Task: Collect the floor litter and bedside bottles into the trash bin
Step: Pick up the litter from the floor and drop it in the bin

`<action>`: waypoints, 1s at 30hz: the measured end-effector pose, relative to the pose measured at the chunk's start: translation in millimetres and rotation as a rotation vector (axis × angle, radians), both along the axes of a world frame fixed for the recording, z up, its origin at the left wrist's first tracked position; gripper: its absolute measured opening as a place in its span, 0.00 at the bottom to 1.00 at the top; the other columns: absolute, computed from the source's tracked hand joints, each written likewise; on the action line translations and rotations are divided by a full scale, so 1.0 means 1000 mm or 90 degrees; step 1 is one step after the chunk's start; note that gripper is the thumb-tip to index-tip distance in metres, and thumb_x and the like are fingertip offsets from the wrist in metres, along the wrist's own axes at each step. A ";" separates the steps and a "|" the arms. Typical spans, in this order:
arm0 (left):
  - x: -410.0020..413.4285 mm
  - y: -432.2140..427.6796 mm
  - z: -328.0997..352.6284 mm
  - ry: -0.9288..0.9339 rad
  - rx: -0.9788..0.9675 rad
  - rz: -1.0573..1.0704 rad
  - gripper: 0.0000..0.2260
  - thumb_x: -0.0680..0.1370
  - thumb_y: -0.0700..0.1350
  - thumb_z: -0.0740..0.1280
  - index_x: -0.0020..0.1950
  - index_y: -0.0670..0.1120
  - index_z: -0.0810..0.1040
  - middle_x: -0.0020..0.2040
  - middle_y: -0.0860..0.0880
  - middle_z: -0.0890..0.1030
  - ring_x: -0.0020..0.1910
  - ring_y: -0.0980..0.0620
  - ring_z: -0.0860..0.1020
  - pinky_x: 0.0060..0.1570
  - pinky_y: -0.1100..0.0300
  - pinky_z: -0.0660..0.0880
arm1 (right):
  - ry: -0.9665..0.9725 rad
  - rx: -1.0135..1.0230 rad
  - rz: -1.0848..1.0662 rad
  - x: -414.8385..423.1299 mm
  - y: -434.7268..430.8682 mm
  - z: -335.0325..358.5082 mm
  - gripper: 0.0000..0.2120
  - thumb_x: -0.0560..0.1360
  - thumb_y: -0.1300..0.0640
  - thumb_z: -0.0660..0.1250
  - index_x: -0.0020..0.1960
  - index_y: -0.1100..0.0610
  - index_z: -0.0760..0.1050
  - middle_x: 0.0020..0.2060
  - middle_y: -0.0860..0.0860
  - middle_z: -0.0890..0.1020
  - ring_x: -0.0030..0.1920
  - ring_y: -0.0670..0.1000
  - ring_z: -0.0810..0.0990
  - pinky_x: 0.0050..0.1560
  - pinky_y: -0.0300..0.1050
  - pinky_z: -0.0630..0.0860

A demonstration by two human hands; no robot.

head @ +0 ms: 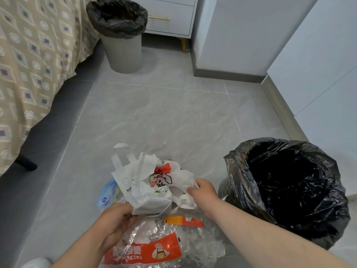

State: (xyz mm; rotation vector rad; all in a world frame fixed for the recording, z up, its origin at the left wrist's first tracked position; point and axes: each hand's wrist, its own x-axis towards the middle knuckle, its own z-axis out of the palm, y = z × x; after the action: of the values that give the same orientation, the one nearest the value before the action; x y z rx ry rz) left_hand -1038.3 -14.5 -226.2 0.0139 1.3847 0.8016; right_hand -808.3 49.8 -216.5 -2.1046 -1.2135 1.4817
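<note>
— Floor type?
— Grey marble-look tile floor (154, 117), glossy, pale grout lines. Bed (29, 64) runs along the left edge, with a beige diamond-print cover hanging over a dark base (48, 136). White cabinets (318, 64) run down the right side, grey skirting below them.
— Far end?
— White nightstand (170, 26) between the bed and a white panel. Drawer front has a gold handle (159, 18); one gold leg shows.
— Bins?
— Two, both upright on the tile, well apart. Near bin (289, 190) is lower right, its black liner puffed wide open over the rim, just right of the right forearm. Far bin (123, 53) is grey with a black liner, at the bed's corner in front of the nightstand.
— Litter?
— One litter pile (160, 206) on the tile at bottom centre, just left of the near bin, none of it inside. On top are crumpled white bags (154, 198) and paper. Nearer the camera is a clear wrapper (193, 246) with a red-orange label. Blue packet (109, 192) sticks out on the left. Orange strip (183, 220) lies between bags and wrapper.
— Hands?
— Both on the white bags. Left hand (116, 219) grips the near left corner, fingers curled. Right hand (202, 190) pinches the right edge. Whether the pile is lifted or resting, cannot tell.
</note>
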 end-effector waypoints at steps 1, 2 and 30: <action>-0.001 0.000 -0.002 0.003 -0.011 -0.009 0.07 0.73 0.26 0.63 0.40 0.37 0.73 0.34 0.40 0.81 0.36 0.47 0.78 0.24 0.63 0.78 | 0.011 -0.004 -0.014 0.000 0.001 0.003 0.04 0.74 0.64 0.63 0.44 0.57 0.75 0.39 0.54 0.78 0.38 0.51 0.74 0.36 0.42 0.69; -0.003 0.001 -0.002 0.007 -0.021 -0.011 0.09 0.73 0.25 0.63 0.40 0.38 0.71 0.33 0.41 0.80 0.36 0.47 0.77 0.22 0.63 0.77 | 0.024 -0.005 -0.030 0.001 0.003 0.005 0.04 0.74 0.64 0.63 0.45 0.57 0.75 0.41 0.55 0.79 0.39 0.51 0.75 0.37 0.42 0.70; 0.028 0.024 0.152 0.086 0.252 0.031 0.10 0.76 0.29 0.61 0.45 0.45 0.70 0.38 0.44 0.73 0.33 0.50 0.70 0.33 0.59 0.70 | 0.404 0.093 -0.127 0.072 -0.012 0.205 0.07 0.76 0.64 0.66 0.54 0.62 0.76 0.45 0.60 0.82 0.43 0.57 0.82 0.46 0.53 0.79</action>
State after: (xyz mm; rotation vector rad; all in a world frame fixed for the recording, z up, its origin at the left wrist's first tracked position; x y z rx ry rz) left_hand -1009.9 9.8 -74.4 0.3483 1.3358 1.1216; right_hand -736.6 37.5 -11.4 -1.4341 -0.8125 1.7125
